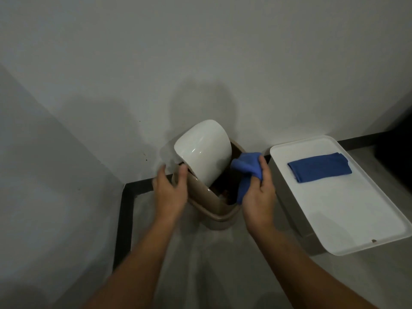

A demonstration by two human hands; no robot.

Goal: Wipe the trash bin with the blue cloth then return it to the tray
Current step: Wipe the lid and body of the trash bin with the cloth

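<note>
Head: cloth seemingly hangs downward.

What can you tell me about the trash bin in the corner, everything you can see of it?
The beige plastic trash bin stands on the grey floor near the corner, close to the white wall. Its rim is a rounded rectangle. A glossy white swing lid is tipped up steeply, opening the dark inside, where some rubbish shows dimly. The left hand rests against the rim by the lid. The right hand holds a crumpled blue cloth over the opening.

bin boxed by corner walls, tray close right, tilted lid half-blocking opening
</note>
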